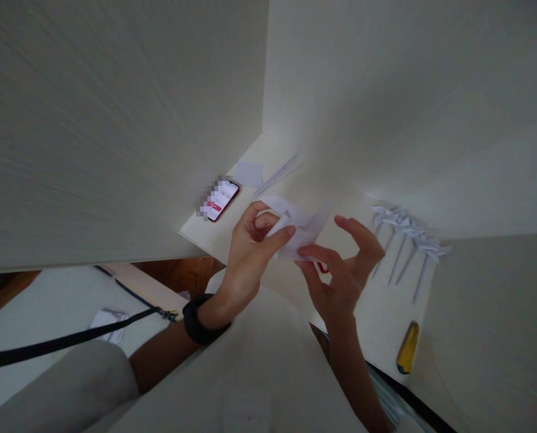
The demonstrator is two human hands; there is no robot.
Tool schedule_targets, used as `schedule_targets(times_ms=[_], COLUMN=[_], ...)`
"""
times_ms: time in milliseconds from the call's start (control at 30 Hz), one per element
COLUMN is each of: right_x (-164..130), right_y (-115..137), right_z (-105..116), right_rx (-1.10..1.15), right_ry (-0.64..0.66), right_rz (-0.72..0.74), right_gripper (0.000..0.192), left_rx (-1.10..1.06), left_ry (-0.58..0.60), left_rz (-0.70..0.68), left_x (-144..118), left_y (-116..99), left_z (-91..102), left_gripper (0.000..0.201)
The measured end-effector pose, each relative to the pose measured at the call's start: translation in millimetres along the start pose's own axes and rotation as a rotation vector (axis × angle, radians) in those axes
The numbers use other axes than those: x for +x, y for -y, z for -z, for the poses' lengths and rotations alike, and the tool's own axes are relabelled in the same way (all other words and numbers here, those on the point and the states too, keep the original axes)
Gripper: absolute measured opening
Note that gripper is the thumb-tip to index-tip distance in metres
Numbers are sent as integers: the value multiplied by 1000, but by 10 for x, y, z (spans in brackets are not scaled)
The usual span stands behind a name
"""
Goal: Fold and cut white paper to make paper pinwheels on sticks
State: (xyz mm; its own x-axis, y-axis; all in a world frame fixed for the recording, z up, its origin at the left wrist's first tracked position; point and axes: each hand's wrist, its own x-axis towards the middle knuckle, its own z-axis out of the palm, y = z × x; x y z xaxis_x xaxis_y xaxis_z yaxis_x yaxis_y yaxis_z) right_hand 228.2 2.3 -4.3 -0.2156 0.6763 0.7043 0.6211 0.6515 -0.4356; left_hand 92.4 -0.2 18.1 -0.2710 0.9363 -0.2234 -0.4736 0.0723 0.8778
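A white sheet of paper, partly folded, is held over the white desk between both hands. My left hand, with a black watch on its wrist, pinches the paper's left side between thumb and fingers. On the paper's lower right edge, my right hand grips with thumb and forefinger while its other fingers are spread. A small red thing shows just under the right hand; I cannot tell what it is.
Several finished white paper pinwheels on sticks lie on the desk to the right. A yellow-handled tool lies near the front edge. A phone with a lit screen, a paper square and thin sticks sit at the back. White partition walls close in on both sides.
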Motion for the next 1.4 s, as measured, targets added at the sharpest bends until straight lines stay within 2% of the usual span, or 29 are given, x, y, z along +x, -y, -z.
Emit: schedule_targets(times_ms=[167, 367, 467, 600, 800, 1133, 1400], right_x=[46, 92, 112, 115, 128, 167, 194], right_y=[126, 227, 257, 262, 240, 226, 252], right_z=[3, 0, -10, -29, -13, 34, 37], right_rx=[-3, 20, 41, 81, 188, 373, 433], right_ry=[11, -15, -30, -36, 12, 79, 74], right_rz=[-145, -184, -265, -405, -540, -641, -672], right_gripper=[4, 6, 8, 8, 12, 13, 15], left_rx=[37, 114, 135, 116, 72, 44, 10], left_ry=[-5, 4, 17, 2, 13, 13, 99], left_rz=[-104, -197, -218, -177, -135, -46, -45], left_x=[-26, -32, -37, -46, -55, -75, -73], left_y=[-22, -23, -25, -50, -51, -67, -62], left_z=[-22, -19, -14, -33, -34, -29, 0], left_gripper=[27, 29, 28, 25, 28, 36, 36])
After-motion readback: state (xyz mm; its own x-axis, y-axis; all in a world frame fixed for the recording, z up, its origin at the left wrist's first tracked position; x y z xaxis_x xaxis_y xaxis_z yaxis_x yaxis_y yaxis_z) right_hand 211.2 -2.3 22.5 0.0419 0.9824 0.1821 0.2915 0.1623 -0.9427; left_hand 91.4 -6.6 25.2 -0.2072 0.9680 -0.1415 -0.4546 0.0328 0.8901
